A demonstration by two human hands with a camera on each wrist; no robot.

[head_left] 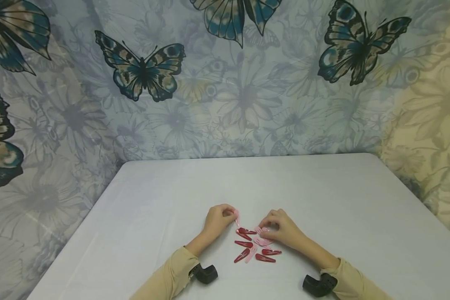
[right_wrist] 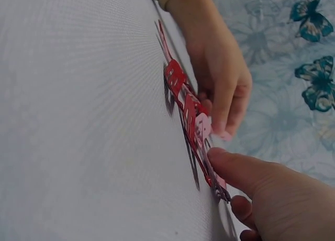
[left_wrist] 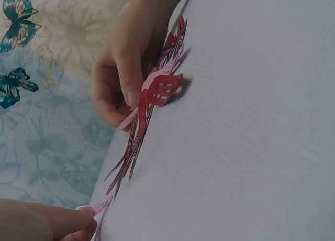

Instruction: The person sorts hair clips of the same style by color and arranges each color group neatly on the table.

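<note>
My left hand (head_left: 218, 221) pinches a pink snap hair clip (head_left: 236, 216) between thumb and fingertips, at the far left of a small cluster of clips. In the left wrist view that pink clip (left_wrist: 102, 204) points away from the fingertips. Across from it, my right hand (head_left: 284, 230) grips a pink hair clip (head_left: 260, 230) with thumb and fingers, its far part hidden by the fingers. Red snap clips (head_left: 243, 244) lie on the table between and in front of the hands, with more pink clips (head_left: 251, 253) among them, some overlapping.
A white table (head_left: 165, 196) spreads out on all sides of the clips. Behind it hangs a cloth (head_left: 247, 100) printed with butterflies and flowers. Black wrist mounts (head_left: 206, 274) sit on both sleeved forearms, close to the tabletop.
</note>
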